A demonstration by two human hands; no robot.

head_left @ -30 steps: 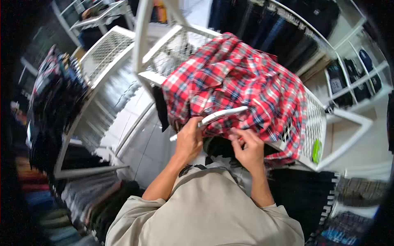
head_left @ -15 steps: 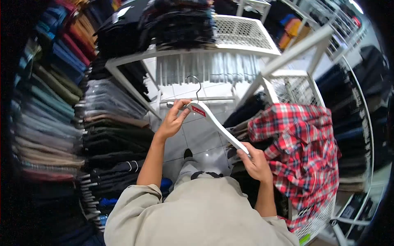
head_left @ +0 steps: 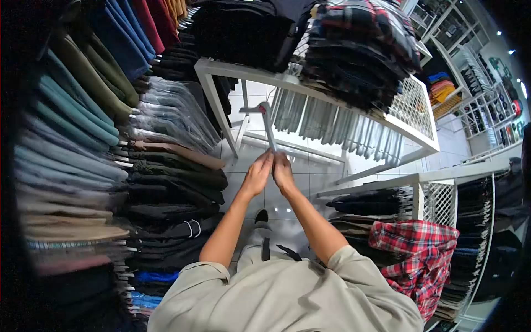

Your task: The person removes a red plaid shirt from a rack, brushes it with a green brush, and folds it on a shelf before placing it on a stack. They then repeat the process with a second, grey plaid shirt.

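Observation:
A white clothes hanger [head_left: 269,133] points away from me over the floor, seen nearly along its length, with a small red mark near its far end. My left hand [head_left: 257,174] is closed on the near end of it. Pressed close beside it, my right hand [head_left: 283,172] is closed on the same end. The exact finger placement is partly hidden where the hands meet. To my right, a red plaid shirt [head_left: 415,246] lies draped over a low rack, apart from both hands.
Rows of hanging garments [head_left: 171,182] line my left side. Ahead stands a white metal table [head_left: 254,71] bearing folded dark clothes [head_left: 354,61], with a row of pale hangers [head_left: 332,122] beneath. Another white rack [head_left: 437,177] stands to the right.
My right hand has come over to meet my left at one end of the hanger, which has swung to point away from me. My view has shifted, so the plaid shirt appears lower.

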